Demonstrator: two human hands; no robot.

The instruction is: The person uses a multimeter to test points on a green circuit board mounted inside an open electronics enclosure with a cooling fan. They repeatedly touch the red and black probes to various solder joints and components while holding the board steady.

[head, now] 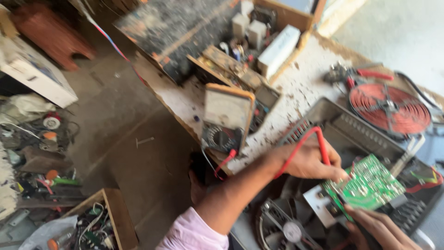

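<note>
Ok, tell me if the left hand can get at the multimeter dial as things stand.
Probably yes. The left hand holds the red probe on the green circuit board, but nothing lies between it and the multimeter on the bench; it would have to lift off the board.

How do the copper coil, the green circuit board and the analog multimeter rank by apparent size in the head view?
1. copper coil
2. green circuit board and analog multimeter: they look alike, so I do not rank them.

A green circuit board (370, 185) speckled with silver solder dots. A red probe lead (305, 143). The multimeter (227, 118) is beige-faced with an orange rim and black dial. Copper-red coil (389, 109) wound in rings. White, chipped worktop (296, 92). Pink sleeve (192, 233).
</note>
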